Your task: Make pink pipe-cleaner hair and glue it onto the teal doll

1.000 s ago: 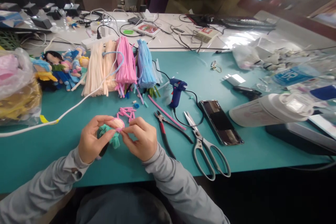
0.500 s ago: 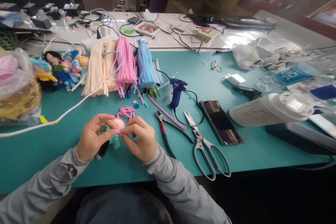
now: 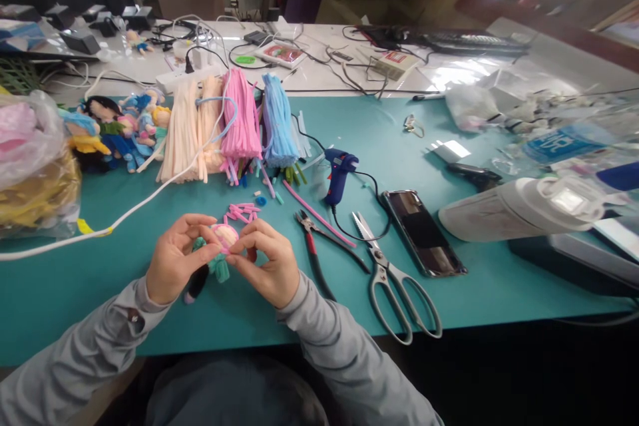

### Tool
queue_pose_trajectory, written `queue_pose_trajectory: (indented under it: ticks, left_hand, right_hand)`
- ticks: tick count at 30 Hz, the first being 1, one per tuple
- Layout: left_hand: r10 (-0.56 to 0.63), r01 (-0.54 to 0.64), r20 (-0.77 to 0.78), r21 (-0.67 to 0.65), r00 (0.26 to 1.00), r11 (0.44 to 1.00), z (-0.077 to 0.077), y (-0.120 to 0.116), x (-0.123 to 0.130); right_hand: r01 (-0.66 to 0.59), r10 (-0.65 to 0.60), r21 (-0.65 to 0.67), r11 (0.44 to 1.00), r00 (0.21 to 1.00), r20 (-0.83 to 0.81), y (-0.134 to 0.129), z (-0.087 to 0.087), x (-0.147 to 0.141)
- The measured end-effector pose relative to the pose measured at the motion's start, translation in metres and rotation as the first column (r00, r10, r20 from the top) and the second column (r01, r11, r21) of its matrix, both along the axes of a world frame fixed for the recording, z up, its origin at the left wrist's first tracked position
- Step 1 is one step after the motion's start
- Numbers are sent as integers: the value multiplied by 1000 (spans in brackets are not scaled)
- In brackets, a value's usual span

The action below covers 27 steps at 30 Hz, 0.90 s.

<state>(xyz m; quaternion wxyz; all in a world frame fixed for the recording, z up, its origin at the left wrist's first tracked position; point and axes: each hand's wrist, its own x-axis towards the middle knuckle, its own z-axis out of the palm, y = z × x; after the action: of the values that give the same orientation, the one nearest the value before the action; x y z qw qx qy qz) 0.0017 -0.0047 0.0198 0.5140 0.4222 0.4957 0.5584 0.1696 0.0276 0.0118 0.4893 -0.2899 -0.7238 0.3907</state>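
Fingers of both hands pinch a small doll with a pale peach head and a fuzzy teal chenille body, held just above the near part of the teal table mat. The left hand closes thumb and forefinger on the head from its left side; the right hand presses its fingertips together against the head's lower right edge, seemingly on a short pink piece, though that is too small to be sure. Just beyond the doll lie cut pink chenille bits. Right of the hands rest red-handled pliers, grey-handled scissors, a blue glue gun and a dark smartphone. Farther back lie bundles of cream, pink and blue chenille stems and finished small dolls.
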Motion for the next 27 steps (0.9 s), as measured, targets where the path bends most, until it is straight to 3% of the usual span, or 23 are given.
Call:
queue_pose_trajectory:
  ticks: [11,17,23,27]
  left_hand:
    - [-57,57,-53,-4,997,998,2,1,-1]
    - [-123,124,-71,6,990,992,6,2,-1]
    - [-62,62,-40,-4,997,998,4,1,-1]
    - [-36,36,-35,-11,999,999,2,1,0]
  right_hand:
    - [-170,167,77,982,985,52,5,-3,7]
    - [-289,285,29,957,955,84,8,2,9]
    - [-203,211,-149,968,976,46,7,2,9]
    - [-187,195,-124,974,980,52,7,2,10]
